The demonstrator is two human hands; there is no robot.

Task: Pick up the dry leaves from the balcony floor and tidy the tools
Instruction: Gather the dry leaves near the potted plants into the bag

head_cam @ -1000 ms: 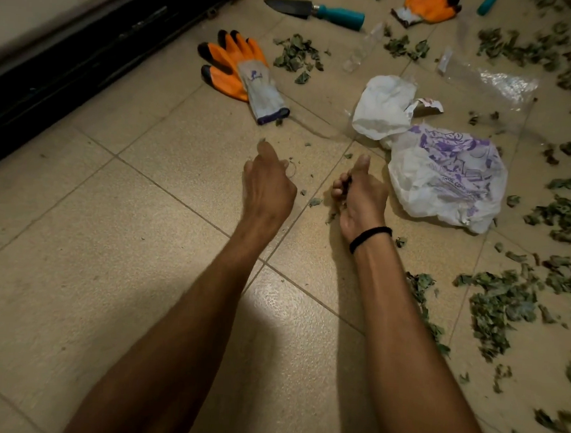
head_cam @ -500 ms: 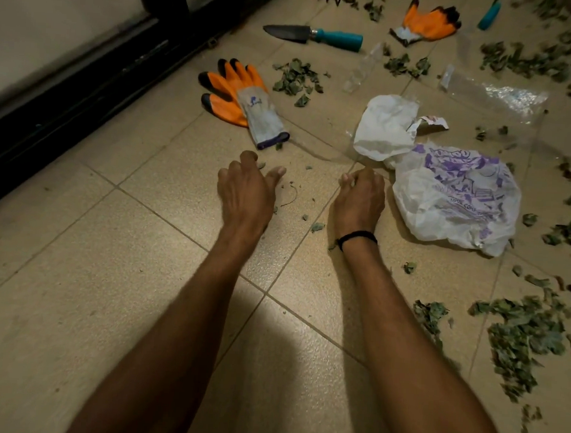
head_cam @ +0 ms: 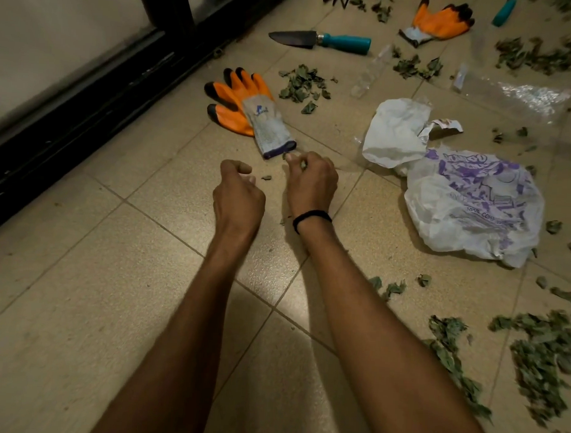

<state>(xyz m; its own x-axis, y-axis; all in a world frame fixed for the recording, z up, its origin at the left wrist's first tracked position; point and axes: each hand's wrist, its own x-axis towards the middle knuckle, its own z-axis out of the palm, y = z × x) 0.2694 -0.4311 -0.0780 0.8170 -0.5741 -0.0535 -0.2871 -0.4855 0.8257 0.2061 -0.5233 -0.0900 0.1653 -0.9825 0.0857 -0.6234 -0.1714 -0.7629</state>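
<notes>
My right hand (head_cam: 312, 181) hovers low over the tiled floor and pinches a few dry leaf bits in its curled fingers, just beside the cuff of an orange and grey glove (head_cam: 250, 108). My left hand (head_cam: 239, 194) is to its left with the fingers curled under; nothing shows in it. One leaf crumb (head_cam: 266, 177) lies between the hands. Dry leaves sit in a small heap (head_cam: 304, 85) past the glove and in a big scatter (head_cam: 541, 355) at the right. A teal-handled trowel (head_cam: 320, 39) and a second orange glove (head_cam: 443, 21) lie farther off.
A white bag with purple print (head_cam: 470, 203) lies right of my hands, with crumpled white plastic (head_cam: 394, 132) and a clear bag (head_cam: 515, 96) beyond it. A black door frame (head_cam: 85, 100) runs along the left. Another teal handle (head_cam: 503, 7) shows at the top edge.
Both hands were pressed on the floor half a second ago; now both are curled, and the right hand has moved left toward the glove's cuff with leaf bits in it.
</notes>
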